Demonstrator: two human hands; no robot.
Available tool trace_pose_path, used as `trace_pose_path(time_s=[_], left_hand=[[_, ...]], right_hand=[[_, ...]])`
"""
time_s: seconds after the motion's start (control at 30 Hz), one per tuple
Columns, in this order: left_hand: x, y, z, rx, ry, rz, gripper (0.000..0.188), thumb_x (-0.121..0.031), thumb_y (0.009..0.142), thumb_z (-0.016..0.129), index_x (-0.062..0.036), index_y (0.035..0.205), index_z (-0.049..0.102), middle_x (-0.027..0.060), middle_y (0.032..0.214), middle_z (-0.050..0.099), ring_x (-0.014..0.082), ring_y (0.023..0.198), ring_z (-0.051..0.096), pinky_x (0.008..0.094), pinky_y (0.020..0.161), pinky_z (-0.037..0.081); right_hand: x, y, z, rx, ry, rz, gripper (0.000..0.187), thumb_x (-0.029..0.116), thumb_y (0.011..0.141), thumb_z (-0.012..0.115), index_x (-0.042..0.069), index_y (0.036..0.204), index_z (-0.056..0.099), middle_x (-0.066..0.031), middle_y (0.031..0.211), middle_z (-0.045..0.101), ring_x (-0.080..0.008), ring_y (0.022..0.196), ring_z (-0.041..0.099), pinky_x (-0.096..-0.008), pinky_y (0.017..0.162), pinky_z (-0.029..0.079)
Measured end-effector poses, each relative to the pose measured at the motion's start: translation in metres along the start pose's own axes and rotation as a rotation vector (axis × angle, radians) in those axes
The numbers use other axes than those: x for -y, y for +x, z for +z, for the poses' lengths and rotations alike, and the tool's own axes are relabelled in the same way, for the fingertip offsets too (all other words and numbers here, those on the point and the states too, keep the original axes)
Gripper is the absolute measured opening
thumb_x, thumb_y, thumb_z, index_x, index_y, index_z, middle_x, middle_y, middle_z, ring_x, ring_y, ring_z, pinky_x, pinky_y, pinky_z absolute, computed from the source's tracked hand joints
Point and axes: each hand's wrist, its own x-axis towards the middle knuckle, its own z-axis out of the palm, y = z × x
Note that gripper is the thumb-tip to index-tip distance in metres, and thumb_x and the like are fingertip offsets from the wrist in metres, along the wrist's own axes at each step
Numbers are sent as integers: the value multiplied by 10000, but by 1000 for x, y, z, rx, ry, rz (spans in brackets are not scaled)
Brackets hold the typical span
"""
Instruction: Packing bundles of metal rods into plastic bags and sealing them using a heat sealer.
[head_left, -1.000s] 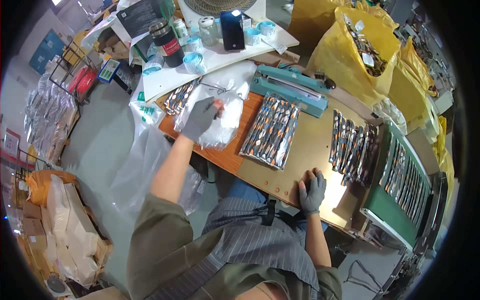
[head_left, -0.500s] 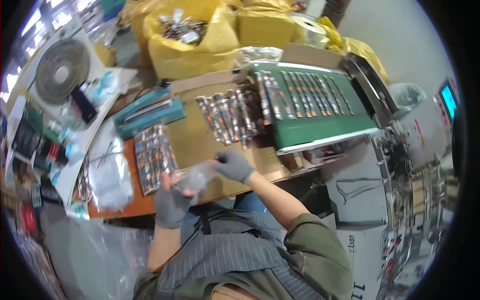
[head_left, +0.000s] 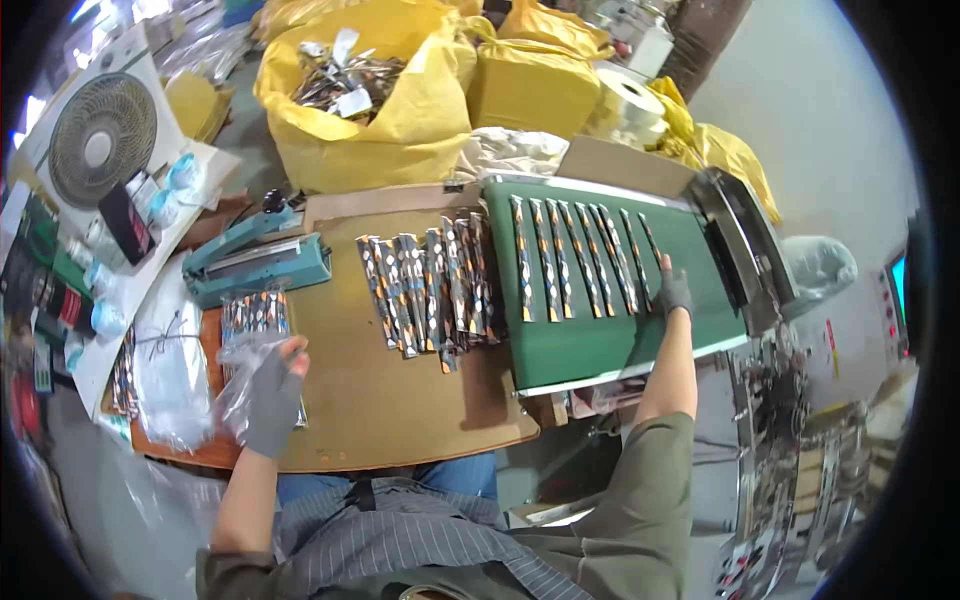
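Grey-gloved, with bare fingertips showing, the left hand (head_left: 271, 405) is positioned at the left side of the work area. Its fingers are curled closed on a crumpled clear bag (head_left: 233, 392). The bag and hand partly cover a flat bundle (head_left: 255, 312) of patterned sticks lying beneath them.

The right hand (head_left: 677, 292), gloved alike, is extended over the green belt (head_left: 590, 350) at the right end of a row of wrapped sticks (head_left: 588, 260). Its thumb points away from the body, just beside the last sticks. Whether the fingers close on a stick cannot be told. The row lies on the belt with the sticks roughly parallel and mostly spaced apart.

A loose pile (head_left: 430, 290) of the same dark, orange and white sticks rests on the tan board (head_left: 420, 410), left of the belt and between the two hands. A teal sealer (head_left: 262, 270) sits beyond the bundle. A stack of clear bags (head_left: 172, 375) lies to the left of the left hand. Beyond the board stands an open yellow sack (head_left: 370, 155). A round fan (head_left: 103, 140) stands at the far left, near an upright black phone (head_left: 126, 224).
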Motion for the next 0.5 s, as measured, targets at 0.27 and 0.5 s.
trace_pose_path(time_s=[0.27,0.5], left_hand=[[42,116,138,16,266,-299,831,-637,816,478,58,1270,423,316,1228,479,436,1123,490,429,963,387],[36,110,182,-13,140,-192,774,-528,843,533,66,1307,357,317,1161,519,442,1043,531,438,910,414]], right_hand=[[199,-249,30,486,-122,-960,722,520,803,562,-21,1260,422,-246,1246,458,-377,1166,439,-406,998,346],[229,-275,121,468,265,-350,865,624,773,525,-136,1180,458,-348,1160,514,-424,1098,526,-435,916,434]])
